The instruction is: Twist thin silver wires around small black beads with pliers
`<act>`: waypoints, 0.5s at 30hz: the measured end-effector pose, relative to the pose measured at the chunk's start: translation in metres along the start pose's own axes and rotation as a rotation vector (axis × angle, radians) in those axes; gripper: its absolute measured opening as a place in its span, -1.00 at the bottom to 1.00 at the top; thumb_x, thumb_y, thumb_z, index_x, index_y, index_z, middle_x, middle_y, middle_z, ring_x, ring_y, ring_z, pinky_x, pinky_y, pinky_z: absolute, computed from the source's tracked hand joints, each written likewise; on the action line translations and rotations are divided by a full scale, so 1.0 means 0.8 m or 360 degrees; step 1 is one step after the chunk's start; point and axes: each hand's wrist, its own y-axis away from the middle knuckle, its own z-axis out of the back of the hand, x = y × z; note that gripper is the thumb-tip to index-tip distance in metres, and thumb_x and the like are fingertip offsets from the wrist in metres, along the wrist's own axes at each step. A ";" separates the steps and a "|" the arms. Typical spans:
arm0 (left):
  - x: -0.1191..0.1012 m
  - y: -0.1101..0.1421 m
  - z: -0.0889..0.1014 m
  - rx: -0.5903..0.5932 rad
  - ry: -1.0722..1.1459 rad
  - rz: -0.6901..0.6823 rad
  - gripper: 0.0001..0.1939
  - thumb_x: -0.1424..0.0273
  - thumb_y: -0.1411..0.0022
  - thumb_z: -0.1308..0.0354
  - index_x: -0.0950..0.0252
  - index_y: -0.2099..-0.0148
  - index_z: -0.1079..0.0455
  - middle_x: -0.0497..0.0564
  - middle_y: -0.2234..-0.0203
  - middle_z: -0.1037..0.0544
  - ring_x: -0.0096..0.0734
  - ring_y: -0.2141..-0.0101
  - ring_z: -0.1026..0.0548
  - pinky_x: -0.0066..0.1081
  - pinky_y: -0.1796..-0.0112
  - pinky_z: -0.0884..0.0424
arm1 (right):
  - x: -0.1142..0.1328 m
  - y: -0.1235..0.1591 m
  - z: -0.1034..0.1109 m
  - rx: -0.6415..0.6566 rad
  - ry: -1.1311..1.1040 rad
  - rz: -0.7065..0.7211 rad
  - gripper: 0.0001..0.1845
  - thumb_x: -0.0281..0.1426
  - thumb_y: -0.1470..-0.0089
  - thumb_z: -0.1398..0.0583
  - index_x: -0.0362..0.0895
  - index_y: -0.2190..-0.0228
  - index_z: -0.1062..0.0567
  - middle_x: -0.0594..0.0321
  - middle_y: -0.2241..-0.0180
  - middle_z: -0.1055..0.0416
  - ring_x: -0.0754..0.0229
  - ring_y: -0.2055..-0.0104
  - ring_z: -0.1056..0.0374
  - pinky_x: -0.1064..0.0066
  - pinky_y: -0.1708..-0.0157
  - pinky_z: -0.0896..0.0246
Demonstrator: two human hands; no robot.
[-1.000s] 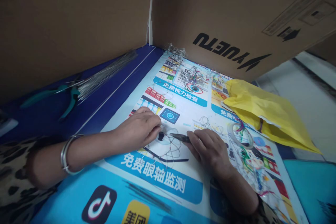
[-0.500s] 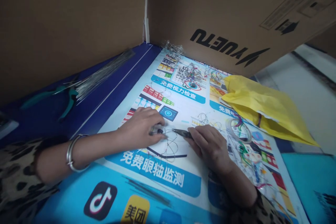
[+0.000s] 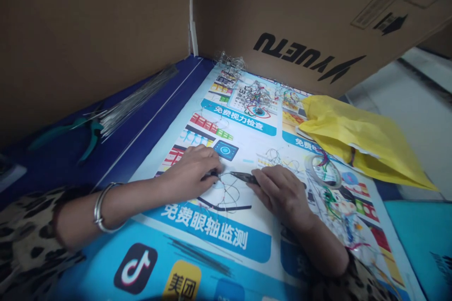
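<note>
My left hand (image 3: 192, 171) is closed in a pinch near the middle of the printed sheet. A thin wire piece bent into loops (image 3: 231, 193) spreads out from beside its fingertips. What exactly lies between those fingers is mostly hidden, but fine wire runs from them toward the right. Dark pointed-nose pliers (image 3: 243, 178) sit in my right hand (image 3: 284, 193), which is wrapped round the handles. Their tip points left and meets the wire just right of my left fingertips.
Tangled wire pieces (image 3: 256, 96) lie farther back. At left are teal-handled pliers (image 3: 93, 141) and a bundle of straight wires (image 3: 137, 99). Right of my hands are a tape roll (image 3: 323, 171), coloured wires and a yellow bag (image 3: 367, 141). Cardboard walls (image 3: 282, 4) stand behind.
My left fingers have turned and shifted slightly along the wire, opening a little half a second ago and closing again. The right hand with the pliers stays almost in place.
</note>
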 end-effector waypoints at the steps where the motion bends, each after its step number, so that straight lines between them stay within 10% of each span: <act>1: 0.000 0.000 0.000 0.0007 0.0006 -0.0004 -0.89 0.51 -0.15 -0.07 0.25 0.26 -0.34 -0.01 0.28 -0.39 -0.26 0.19 -0.28 -0.27 0.16 -0.16 | 0.000 0.000 0.000 0.0002 -0.0004 0.0001 -0.81 -0.34 -0.13 -0.14 -0.18 0.24 -0.41 0.18 0.40 -0.39 0.18 0.35 -0.24 0.35 0.37 -0.13; 15: 0.003 -0.002 -0.009 -0.0116 0.0134 -0.0029 -0.82 0.65 0.01 -0.02 0.29 0.36 -0.27 0.03 0.18 -0.40 -0.28 0.11 -0.31 -0.25 0.06 -0.23 | 0.006 -0.005 -0.004 -0.0006 -0.0037 0.0020 -0.81 -0.32 -0.12 -0.15 -0.19 0.29 -0.43 0.18 0.43 -0.38 0.19 0.37 -0.24 0.35 0.36 -0.10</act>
